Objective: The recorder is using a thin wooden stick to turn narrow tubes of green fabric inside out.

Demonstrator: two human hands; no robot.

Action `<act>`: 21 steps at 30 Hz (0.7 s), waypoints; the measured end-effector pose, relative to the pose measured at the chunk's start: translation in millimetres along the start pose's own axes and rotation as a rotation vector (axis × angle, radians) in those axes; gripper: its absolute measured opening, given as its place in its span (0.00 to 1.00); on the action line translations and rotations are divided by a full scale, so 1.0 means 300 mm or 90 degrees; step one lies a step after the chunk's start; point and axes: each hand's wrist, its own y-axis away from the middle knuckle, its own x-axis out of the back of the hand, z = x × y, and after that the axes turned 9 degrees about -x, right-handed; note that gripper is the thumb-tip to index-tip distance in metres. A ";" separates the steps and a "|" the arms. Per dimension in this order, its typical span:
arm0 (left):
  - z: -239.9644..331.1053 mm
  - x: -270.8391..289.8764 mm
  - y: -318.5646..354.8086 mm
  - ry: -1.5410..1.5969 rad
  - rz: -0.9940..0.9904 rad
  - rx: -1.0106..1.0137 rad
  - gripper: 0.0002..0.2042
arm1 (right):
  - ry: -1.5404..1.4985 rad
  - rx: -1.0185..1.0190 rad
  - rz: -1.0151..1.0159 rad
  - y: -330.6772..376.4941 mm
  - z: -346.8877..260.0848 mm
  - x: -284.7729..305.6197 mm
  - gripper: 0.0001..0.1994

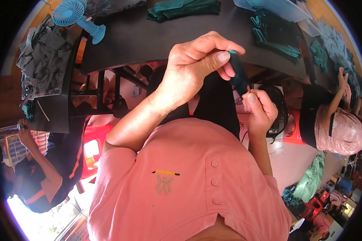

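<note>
My left hand (199, 64) is raised in front of my chest, thumb and fingers pinching the upper end of a narrow dark green piece of fabric (239, 76). The fabric hangs slanting down to the right, toward my right hand (261, 110). That hand is closed, thumb against fingers, round a thin orange-brown stick-like tool (249, 89). The tool's tip touches or enters the fabric's lower end; I cannot tell which. Most of the tool is hidden in my fingers.
A black table (149, 40) stands ahead, bearing a blue fan (70, 14), folded green fabric (183, 9), more green pieces (275, 34) and a clear bin (279, 8). Grey cloth (46, 56) is heaped at left. Co-workers sit at left (40, 172) and right (338, 128).
</note>
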 end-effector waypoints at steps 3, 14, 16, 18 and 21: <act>-0.015 0.007 0.004 0.004 -0.002 -0.002 0.08 | -0.006 -0.011 -0.009 0.001 0.003 -0.004 0.08; -0.040 -0.014 0.023 0.059 0.051 -0.044 0.06 | -0.043 0.000 -0.018 0.008 0.006 -0.015 0.08; -0.035 -0.007 0.022 0.060 0.048 -0.035 0.06 | -0.029 0.009 -0.011 0.016 0.007 -0.018 0.08; -0.036 -0.004 0.021 0.061 0.045 -0.026 0.07 | -0.015 0.020 -0.004 0.017 0.013 -0.014 0.08; -0.043 -0.002 0.027 0.105 0.056 -0.016 0.07 | -0.002 0.020 -0.022 0.017 0.020 -0.007 0.08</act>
